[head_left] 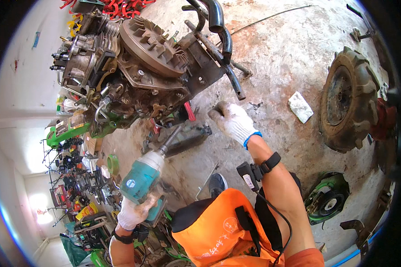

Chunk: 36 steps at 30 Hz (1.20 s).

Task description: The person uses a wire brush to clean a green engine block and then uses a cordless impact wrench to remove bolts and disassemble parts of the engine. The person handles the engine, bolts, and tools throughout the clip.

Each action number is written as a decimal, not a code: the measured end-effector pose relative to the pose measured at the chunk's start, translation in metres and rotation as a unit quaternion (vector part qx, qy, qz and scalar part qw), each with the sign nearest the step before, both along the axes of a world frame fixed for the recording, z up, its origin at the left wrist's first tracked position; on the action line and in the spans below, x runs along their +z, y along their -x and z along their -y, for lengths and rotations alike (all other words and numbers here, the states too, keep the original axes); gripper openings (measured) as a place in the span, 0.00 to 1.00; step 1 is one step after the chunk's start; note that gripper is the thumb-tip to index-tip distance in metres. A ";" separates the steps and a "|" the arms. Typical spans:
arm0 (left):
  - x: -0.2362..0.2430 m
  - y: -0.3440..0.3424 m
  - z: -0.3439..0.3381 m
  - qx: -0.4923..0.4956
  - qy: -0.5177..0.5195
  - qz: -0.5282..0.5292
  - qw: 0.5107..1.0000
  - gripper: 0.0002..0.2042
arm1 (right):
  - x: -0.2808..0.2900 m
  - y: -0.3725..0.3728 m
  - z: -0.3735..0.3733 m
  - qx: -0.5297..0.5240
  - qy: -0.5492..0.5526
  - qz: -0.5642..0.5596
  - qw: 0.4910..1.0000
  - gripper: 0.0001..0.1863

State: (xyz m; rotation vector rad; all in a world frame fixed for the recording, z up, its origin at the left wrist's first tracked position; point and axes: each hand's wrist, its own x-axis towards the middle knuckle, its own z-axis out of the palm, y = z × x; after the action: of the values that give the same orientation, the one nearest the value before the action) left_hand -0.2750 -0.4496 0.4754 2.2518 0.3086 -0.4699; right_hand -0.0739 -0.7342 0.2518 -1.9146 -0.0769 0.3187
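My left hand [134,212], in a white glove, grips the handle of a teal cordless impact wrench [140,179]. A long socket [171,139] on its nose points up toward the underside of a greasy engine [133,75], apart from it. On the engine's upper face sits a finned flywheel [153,46]. My right hand [234,120], gloved too, is closed, its fingers curled in; whatever they may hold is hidden. It hovers just below the end of a black tubular frame [236,84] beside the engine.
A lugged tyre [349,100] stands at the right, with a white block [300,107] on the floor nearby. Lower right lies a green round machine part [327,200]. A dark metal part [182,140] lies beneath the engine. Several machines and parts [80,178] crowd the left side.
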 end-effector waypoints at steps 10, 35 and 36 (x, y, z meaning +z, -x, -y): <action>0.040 -0.042 0.032 -0.001 0.008 0.022 1.000 0.23 | -0.008 0.020 -0.028 0.088 0.084 0.065 0.990 0.24; 0.083 -0.156 0.078 -0.009 -0.048 -0.063 0.997 0.20 | 0.001 0.000 -0.037 0.080 0.010 0.030 0.996 0.23; 0.084 -0.160 0.081 -0.031 -0.049 -0.071 0.996 0.21 | -0.001 -0.001 -0.038 0.079 0.008 0.028 0.996 0.24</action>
State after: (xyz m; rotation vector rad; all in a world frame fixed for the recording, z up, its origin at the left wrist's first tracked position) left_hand -0.1152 -0.5302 0.5598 2.3329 0.3420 -0.6611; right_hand -0.0725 -0.6963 0.2510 -1.9380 -0.2644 0.3733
